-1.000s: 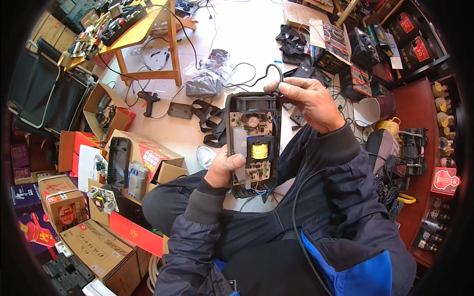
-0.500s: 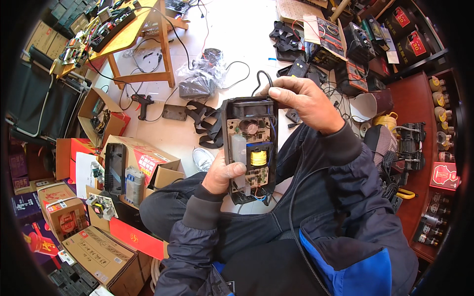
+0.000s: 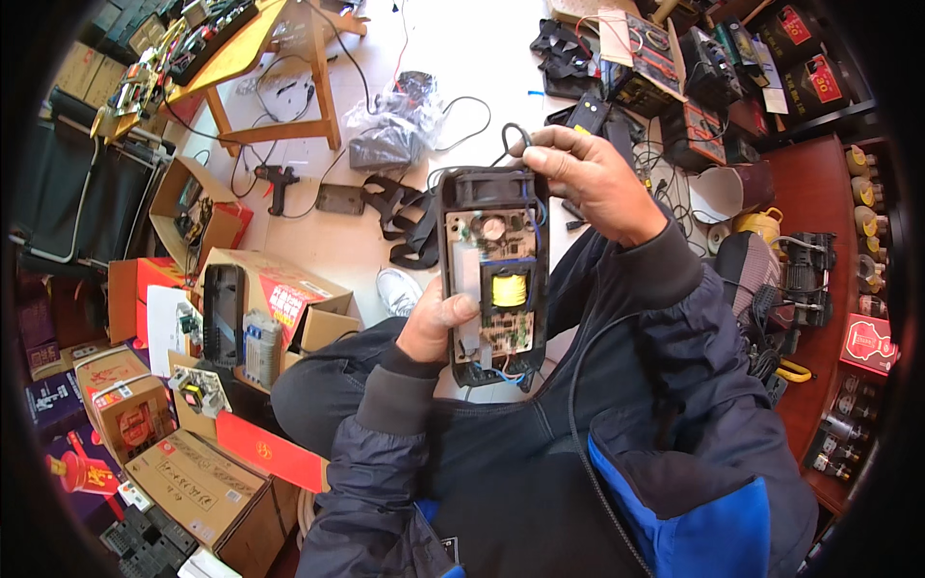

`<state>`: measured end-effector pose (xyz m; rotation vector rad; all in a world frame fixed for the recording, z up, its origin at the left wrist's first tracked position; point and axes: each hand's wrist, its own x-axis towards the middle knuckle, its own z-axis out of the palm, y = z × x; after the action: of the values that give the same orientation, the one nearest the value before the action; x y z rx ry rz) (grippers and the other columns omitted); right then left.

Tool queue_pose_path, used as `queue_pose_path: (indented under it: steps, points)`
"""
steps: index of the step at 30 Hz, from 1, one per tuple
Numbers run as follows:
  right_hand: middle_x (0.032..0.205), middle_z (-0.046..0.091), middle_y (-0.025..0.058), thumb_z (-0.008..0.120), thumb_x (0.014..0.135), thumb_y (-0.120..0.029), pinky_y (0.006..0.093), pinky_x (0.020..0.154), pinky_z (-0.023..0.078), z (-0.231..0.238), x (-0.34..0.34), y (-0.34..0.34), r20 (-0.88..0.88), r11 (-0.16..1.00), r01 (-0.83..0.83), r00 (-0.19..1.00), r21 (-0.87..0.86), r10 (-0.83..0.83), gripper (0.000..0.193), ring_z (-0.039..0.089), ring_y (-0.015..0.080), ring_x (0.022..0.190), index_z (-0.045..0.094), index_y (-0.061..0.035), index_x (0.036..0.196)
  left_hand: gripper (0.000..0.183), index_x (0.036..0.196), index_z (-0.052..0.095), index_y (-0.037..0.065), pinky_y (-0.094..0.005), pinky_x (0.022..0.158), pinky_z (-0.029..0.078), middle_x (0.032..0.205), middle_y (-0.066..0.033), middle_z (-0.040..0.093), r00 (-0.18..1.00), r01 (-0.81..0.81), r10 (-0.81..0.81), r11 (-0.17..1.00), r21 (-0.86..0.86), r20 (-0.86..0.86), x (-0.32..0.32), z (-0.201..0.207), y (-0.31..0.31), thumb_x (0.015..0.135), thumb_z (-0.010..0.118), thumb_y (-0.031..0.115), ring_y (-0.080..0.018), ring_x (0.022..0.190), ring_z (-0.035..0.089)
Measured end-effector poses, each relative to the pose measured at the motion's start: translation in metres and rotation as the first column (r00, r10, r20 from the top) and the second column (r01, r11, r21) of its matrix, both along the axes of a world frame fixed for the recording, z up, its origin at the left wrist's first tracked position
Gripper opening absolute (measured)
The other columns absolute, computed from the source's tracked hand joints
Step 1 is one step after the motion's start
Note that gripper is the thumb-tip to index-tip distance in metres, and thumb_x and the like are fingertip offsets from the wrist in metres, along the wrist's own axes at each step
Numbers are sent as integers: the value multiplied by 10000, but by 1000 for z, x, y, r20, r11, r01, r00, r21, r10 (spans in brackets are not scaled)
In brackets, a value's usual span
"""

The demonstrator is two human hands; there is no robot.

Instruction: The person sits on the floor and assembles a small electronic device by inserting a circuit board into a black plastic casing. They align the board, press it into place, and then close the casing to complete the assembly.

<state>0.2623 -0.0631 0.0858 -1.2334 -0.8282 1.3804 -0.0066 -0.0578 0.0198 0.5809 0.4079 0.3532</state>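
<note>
Over my lap I hold a black plastic charger-like case with its cover off. Inside is a tan circuit board bearing a yellow-wound transformer, a pale heatsink block and a black fan at the far end. Thin blue and reddish wires show at its near end. My left hand grips the left side, thumb over the rim, other fingers hidden beneath. At the far right corner my right hand closes thumb and fingers on a looped black cable where it meets the case.
On the left are open cardboard boxes, another upright black case half and a loose circuit board. Ahead on the floor lie a glue gun, black straps and a plastic-wrapped device. Batteries and cables crowd the right.
The case and both hands appear slightly higher in the picture, as does the floor around them. Case tilt differs a little; both grips stay the same.
</note>
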Motion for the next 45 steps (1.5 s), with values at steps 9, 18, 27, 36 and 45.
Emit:
queue_pose_path:
  steps: [9, 18, 27, 36, 45]
  points:
    - [1085, 745, 49, 663, 1062, -325, 284, 912, 561, -7, -3, -3, 35, 999, 44, 998, -11, -44, 375, 692, 106, 962, 739, 15, 1198, 940, 1508, 460, -35, -409, 997, 603, 1321, -167, 678, 999, -7, 10, 999, -50, 52, 1, -5, -1, 863, 825, 543, -255, 1144, 722]
    - [1080, 749, 40, 687, 1054, -265, 273, 895, 562, -9, -10, 1, 36, 998, 60, 998, -8, -59, 319, 701, 99, 954, 732, 12, 1206, 1040, 1593, 380, -28, -548, 1115, 540, 1468, -284, 578, 994, 60, -50, 992, -114, 95, 2, -7, -1, 890, 734, 652, -407, 1303, 637]
    - [1112, 750, 49, 678, 1058, -290, 283, 908, 561, -20, -11, 1, -18, 995, 85, 996, -55, -86, 374, 703, 117, 976, 708, 20, 1265, 1092, 1611, 356, -15, -569, 1102, 545, 1504, -300, 540, 990, 82, -62, 983, -163, 124, 0, -21, 1, 870, 739, 691, -426, 1356, 593]
    - [1165, 729, 118, 715, 1022, -248, 307, 926, 563, 0, -19, -27, 245, 969, 230, 938, 92, -246, 411, 707, 164, 1020, 667, 66, 1281, 1114, 1641, 314, 9, -591, 1167, 474, 1567, -329, 461, 988, 16, 3, 992, -123, 157, 2, -14, 1, 906, 608, 793, -464, 1445, 497]
    - [1194, 591, 86, 871, 778, -138, 342, 952, 502, 25, -58, -76, 729, 959, -95, 671, 269, -138, 597, 585, 181, 1023, 660, -10, 1322, 883, 1564, 421, 15, -492, 996, 628, 1389, -231, 640, 964, -150, 188, 968, -200, 187, 5, -12, -1, 995, 614, 663, -344, 1189, 711]
